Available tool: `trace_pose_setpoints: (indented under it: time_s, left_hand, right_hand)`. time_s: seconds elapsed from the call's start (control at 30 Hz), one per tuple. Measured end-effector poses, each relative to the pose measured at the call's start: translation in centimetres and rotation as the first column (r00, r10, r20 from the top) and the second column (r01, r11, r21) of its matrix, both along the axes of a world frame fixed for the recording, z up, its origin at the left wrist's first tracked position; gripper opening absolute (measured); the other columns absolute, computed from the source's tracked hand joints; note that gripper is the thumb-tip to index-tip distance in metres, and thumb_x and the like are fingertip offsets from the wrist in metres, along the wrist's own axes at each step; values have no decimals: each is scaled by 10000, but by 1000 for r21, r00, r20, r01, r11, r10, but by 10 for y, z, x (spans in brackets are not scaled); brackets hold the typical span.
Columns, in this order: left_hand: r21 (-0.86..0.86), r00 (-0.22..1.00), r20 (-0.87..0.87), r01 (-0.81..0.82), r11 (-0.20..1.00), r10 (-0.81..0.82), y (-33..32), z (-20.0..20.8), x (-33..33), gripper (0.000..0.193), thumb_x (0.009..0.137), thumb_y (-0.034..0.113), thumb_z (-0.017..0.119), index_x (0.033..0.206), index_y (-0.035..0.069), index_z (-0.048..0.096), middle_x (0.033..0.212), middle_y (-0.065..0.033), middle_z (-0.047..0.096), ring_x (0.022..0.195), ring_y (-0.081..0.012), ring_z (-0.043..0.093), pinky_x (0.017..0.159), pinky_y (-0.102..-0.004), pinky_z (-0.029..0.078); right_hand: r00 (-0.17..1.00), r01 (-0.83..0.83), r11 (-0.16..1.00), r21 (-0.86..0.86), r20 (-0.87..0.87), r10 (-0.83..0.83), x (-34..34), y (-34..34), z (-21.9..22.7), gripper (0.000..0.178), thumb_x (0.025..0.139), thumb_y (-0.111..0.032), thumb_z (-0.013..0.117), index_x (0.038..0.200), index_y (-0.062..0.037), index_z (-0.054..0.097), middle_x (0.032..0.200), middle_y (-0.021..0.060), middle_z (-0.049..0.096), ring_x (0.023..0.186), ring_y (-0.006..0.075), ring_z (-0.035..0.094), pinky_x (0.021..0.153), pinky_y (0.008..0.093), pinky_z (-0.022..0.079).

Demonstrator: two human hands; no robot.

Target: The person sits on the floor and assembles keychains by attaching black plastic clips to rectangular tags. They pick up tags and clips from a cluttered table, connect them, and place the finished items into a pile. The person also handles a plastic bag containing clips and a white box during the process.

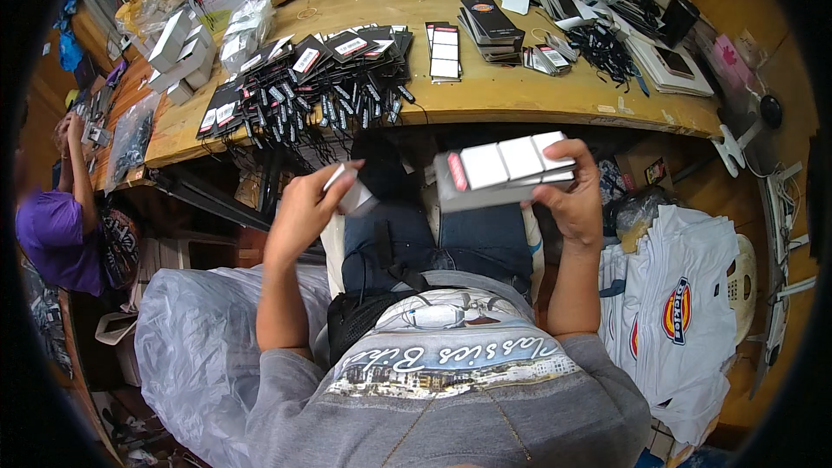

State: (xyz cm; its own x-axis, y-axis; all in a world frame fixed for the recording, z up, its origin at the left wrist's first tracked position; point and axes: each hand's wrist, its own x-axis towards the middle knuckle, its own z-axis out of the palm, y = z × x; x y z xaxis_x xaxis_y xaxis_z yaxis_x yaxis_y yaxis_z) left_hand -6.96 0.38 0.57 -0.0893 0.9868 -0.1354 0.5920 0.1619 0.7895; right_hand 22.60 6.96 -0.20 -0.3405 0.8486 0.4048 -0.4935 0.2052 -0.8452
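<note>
My right hand (pixel 575 201) grips a thick stack of hang tags (pixel 511 165) by its right end, above my lap. The top tag has white panels on a dark ground and a red patch at its left end. To the left, my left hand (pixel 299 208) pinches a small pale card (pixel 354 195) between thumb and fingers; motion blurs it, and its face cannot be read. The two hands are apart. Beyond them on the table lies a big spread of black corded tags (pixel 347 48), their cords hanging toward the front edge.
The wooden table (pixel 520 104) holds a short tag stack (pixel 445 54), a pile of black tags (pixel 490 28) and a phone (pixel 672 61). White boxes (pixel 178 52) stand at left. White shirts (pixel 676 295) lie at right, a plastic bag (pixel 199 338) at left. A co-worker in purple (pixel 56 238) sits far left.
</note>
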Motion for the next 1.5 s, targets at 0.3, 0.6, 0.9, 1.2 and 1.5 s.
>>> trace_pose_setpoints:
  time_s: [0.3, 0.6, 0.9, 1.2, 1.5]
  left_hand:
    - [244, 463, 818, 258, 935, -342, -3, -2, 53, 616, 772, 276, 562, 1243, 30, 251, 1055, -145, 489, 920, -232, 523, 734, -335, 454]
    - [323, 386, 882, -75, 944, -271, 58, 76, 64, 419, 736, 164, 586, 1053, -51, 416, 934, -110, 536, 824, -182, 552, 708, -329, 473]
    - [31, 924, 362, 118, 993, -121, 224, 82, 36, 628, 595, 262, 701, 1003, -120, 414, 804, -164, 460, 693, -221, 530, 586, -313, 516]
    - [-179, 943, 286, 227, 957, -170, 244, 75, 55, 471, 682, 291, 661, 960, -53, 500, 845, -184, 528, 743, -236, 551, 631, -303, 502]
    - [-222, 946, 267, 247, 943, -185, 264, 65, 26, 440, 682, 223, 669, 1018, -7, 499, 807, -104, 554, 710, -173, 560, 601, -248, 524]
  right_hand:
    - [742, 414, 516, 750, 51, -669, -51, -22, 11, 460, 552, -31, 730, 939, -116, 497, 998, 130, 444, 863, 248, 511, 674, 289, 463]
    - [640, 301, 263, 917, 11, -768, -57, -46, 76, 411, 552, -34, 673, 936, -130, 563, 1076, 119, 439, 962, 311, 453, 780, 390, 401]
    - [976, 135, 612, 779, -211, 53, -70, -127, 119, 222, 755, -162, 550, 957, -71, 566, 1000, 86, 537, 924, 226, 491, 684, 356, 408]
    - [907, 236, 556, 797, 24, -420, 8, -34, 128, 155, 749, -84, 495, 854, 11, 557, 816, 115, 570, 768, 166, 527, 713, 316, 409]
    - [588, 214, 889, 404, 674, -448, 2, 194, 77, 265, 758, -158, 556, 987, -24, 552, 802, 65, 569, 654, 102, 522, 573, 214, 435]
